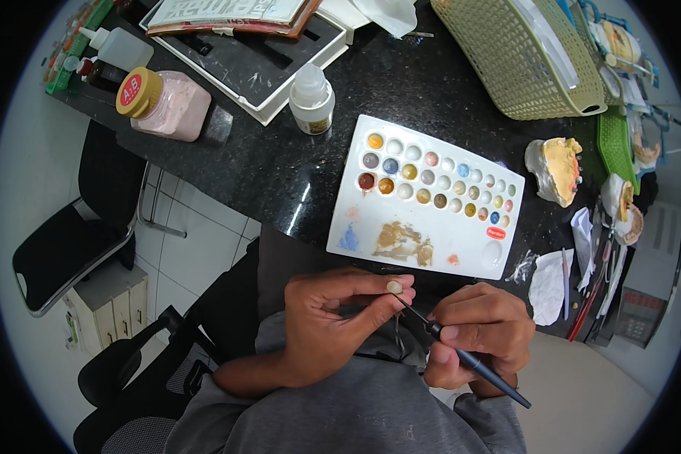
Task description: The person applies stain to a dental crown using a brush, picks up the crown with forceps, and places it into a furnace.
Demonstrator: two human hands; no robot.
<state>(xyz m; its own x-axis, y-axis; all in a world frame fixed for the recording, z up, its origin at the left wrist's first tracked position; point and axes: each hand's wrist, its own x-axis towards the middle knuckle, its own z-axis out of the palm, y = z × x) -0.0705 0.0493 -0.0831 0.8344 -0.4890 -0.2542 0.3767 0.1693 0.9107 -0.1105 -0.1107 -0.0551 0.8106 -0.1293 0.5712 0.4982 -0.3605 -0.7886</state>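
Here we are, brush work on the small, pale piece [394, 287], that's how I'd judge this step! My left hand [329, 306] pinches it between thumb and forefinger, held up just on the near side of the white palette [473, 240]. My right hand [483, 329] comes in from the right, fingers closed pen-fashion around the dark-handled brush [486, 372], its handle slanting down toward the near right, its thin tip aimed far and left. Tip right at the piece's near edge; whether it touches, I cannot tell. As I judge it, the next stroke calls for a light fingertip roll, left pinch rock-steady, both wrists low over my lap, off the worktop [257, 170].
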